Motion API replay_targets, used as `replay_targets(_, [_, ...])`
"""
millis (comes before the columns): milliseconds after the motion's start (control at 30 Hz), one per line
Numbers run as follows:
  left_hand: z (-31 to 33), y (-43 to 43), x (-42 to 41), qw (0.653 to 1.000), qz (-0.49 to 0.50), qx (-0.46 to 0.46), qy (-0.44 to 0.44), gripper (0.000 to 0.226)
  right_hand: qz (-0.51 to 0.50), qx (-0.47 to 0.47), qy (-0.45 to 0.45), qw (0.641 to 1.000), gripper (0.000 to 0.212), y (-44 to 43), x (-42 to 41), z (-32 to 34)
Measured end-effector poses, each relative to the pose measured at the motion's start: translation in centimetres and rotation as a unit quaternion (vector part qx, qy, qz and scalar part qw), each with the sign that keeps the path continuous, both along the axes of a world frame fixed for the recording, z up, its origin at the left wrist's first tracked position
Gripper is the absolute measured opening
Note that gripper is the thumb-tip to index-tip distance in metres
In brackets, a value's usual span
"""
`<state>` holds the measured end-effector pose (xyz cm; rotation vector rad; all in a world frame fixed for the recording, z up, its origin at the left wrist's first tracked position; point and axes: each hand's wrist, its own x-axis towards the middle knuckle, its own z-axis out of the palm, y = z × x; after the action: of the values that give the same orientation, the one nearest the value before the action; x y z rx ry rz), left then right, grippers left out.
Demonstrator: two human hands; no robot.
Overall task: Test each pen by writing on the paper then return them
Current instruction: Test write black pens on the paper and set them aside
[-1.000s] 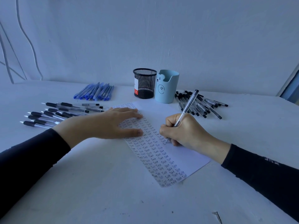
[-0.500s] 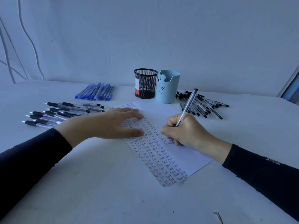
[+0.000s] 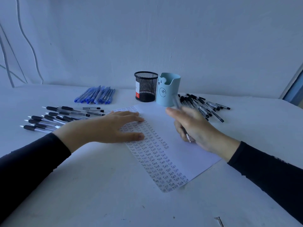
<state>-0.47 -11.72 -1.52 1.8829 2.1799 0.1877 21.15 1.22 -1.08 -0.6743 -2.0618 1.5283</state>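
While resting flat: left hand (image 3: 113,128) is lying with fingers spread on the paper's (image 3: 188,154) written columns
Right hand (image 3: 195,126): blurred, fingers closing around a clear pen (image 3: 182,118) above the paper
Capped pens (image 3: 203,105): lying right of the blue bear cup (image 3: 168,90)
Black mesh holder (image 3: 146,86): touching that cup's left

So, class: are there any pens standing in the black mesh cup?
No. The black mesh cup shows only a red and white label through its mesh, and nothing sticks up above its rim.
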Motion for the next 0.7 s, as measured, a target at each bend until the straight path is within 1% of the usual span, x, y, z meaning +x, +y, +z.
replay_targets(100, [0.0,-0.1,-0.1,1.0,-0.001,-0.002,0.0,0.075,-0.003,-0.064,0.013,0.998,0.038,1.1,0.0,0.2])
replay_targets(167, [0.0,-0.1,-0.1,1.0,0.0,-0.005,0.002,0.076,-0.007,-0.079,0.019,0.997,0.042,1.7,0.0,0.5])
replay_targets(367, [0.1,-0.2,0.2,1.0,0.002,0.003,0.003,0.075,0.036,-0.197,0.092,0.976,0.04,2.8,0.5,1.1])
replay_targets(500, [0.2,-0.2,0.2,1.0,0.001,-0.004,0.004,0.073,0.021,-0.181,0.082,0.98,0.039,3.4,0.4,0.7])
replay_targets(567, [0.2,-0.2,0.2,1.0,0.0,-0.006,0.005,0.073,0.004,-0.166,0.093,0.982,0.036,3.8,0.2,0.7])
replay_targets(633, [0.2,-0.1,0.2,1.0,-0.003,-0.002,0.008,0.074,-0.021,-0.161,0.125,0.979,0.03,4.2,0.3,1.1])
replay_targets(700, [0.1,-0.1,0.1,1.0,-0.005,-0.002,0.011,0.075,-0.049,-0.159,0.182,0.969,0.02,4.8,0.6,1.7])
